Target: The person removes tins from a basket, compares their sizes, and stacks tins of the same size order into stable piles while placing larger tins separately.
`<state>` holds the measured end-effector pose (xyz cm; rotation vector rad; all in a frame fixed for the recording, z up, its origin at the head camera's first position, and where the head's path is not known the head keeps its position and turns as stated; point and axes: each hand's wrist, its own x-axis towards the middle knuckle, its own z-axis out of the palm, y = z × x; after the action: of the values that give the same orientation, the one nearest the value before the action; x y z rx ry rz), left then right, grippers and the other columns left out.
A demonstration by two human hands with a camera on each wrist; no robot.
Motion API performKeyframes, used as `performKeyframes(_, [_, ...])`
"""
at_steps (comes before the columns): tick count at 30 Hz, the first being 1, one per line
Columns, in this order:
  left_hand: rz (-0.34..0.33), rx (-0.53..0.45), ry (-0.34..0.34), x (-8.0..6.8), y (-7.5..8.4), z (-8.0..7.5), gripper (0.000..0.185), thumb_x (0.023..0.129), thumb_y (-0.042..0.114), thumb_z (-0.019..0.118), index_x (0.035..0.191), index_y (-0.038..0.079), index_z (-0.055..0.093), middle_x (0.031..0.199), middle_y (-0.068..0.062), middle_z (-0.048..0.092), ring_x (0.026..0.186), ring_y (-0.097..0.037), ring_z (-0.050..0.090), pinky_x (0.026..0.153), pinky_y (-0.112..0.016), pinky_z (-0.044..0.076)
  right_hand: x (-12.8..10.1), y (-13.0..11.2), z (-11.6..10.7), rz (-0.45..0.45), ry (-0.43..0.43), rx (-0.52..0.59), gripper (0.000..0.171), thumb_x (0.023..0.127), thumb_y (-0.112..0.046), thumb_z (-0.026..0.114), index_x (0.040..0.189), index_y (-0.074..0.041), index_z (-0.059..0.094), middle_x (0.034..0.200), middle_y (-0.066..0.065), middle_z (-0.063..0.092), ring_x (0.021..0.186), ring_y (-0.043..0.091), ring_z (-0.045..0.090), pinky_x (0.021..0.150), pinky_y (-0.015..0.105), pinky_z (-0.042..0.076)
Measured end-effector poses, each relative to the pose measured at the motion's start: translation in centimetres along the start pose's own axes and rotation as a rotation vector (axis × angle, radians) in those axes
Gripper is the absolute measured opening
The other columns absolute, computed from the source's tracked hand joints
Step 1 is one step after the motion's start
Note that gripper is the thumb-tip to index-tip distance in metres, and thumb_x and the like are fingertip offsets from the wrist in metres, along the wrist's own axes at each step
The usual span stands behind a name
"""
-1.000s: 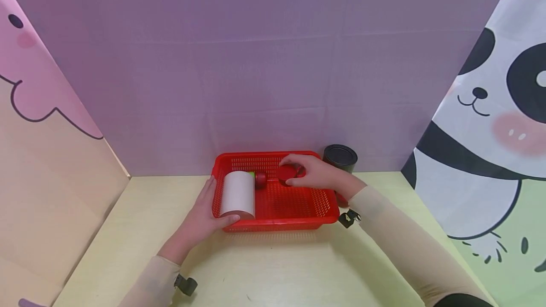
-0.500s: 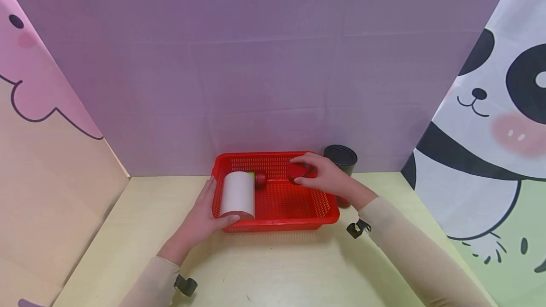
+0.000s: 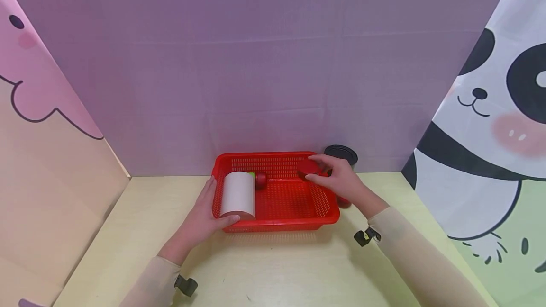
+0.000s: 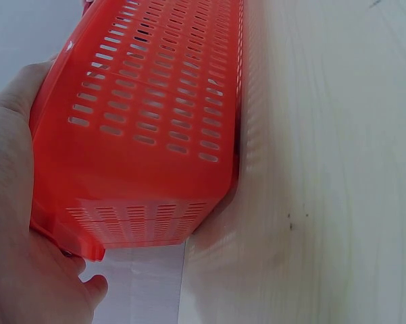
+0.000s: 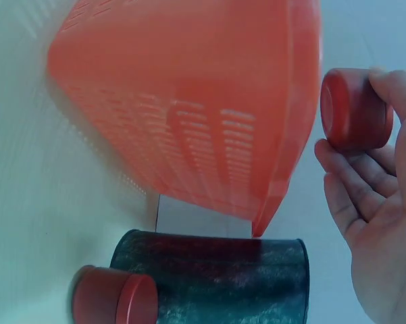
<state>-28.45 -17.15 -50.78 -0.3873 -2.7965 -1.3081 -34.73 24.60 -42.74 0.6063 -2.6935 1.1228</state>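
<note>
- The table (image 3: 277,269) is pale wood, and both sleeved forearms reach forward over it from the near edge.
- The left hand (image 3: 200,219) grips the near left corner of the red basket (image 3: 281,224) — thumb over the rim, palm against the slotted outer wall, as the left wrist view (image 4: 27,223) shows — and seems to steady it on the table.
- Inside the basket, at its left end, a white roll (image 3: 237,193) lies on its side, its long axis running near to far. Just beyond it sit a small dark red thing (image 3: 260,179) and a sliver of green (image 3: 252,174); what these are I cannot tell.
- The right hand (image 3: 339,180) pinches a round red lid (image 3: 309,169) between thumb and fingertips. The right wrist view shows the lid (image 5: 354,108) held clear of the basket's rim, thumb on one side and fingers curled under the other.
- The lid hangs over the basket's far right corner, raised above the rim and not resting on anything.
- The relation that matters: a dark tin can (image 3: 341,154) stands on the table just past that corner, to the right of the lid and slightly farther off. Its open mouth faces up, and the right hand is by far the nearer one to it.
- A second red lid-like piece (image 5: 115,297) sits on the table beside the can, mostly hidden behind the right wrist in the head view.
- Behind everything hangs a purple backdrop (image 3: 264,60).
</note>
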Motion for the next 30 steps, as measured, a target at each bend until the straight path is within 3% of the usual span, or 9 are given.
performKeyframes(12, [0.001,0.0,-0.002,-0.1,0.3,-0.1,0.139,0.083,0.061,0.092,0.179,0.011,0.004,0.185,-0.013,0.009,0.168,-0.04,0.015,0.119,-0.064,0.047,-1.6,1.5,-1.0,0.094,0.074,0.082,0.061,0.096,-0.037,0.09,0.149,-0.015,0.07,0.126,0.012,0.075,0.105,0.032,0.071,0.082,0.039,0.066])
performKeyframes(30, [0.004,-0.007,0.002,-0.1,0.2,0.0,0.138,0.083,0.06,0.093,0.179,0.012,0.005,0.184,-0.013,0.01,0.167,-0.041,0.017,0.117,-0.064,0.049,-3.4,3.8,-2.0,0.08,0.167,0.044,0.055,0.099,-0.033,0.087,0.147,-0.011,0.069,0.112,0.01,0.077,0.098,0.03,0.071,0.08,0.029,0.061])
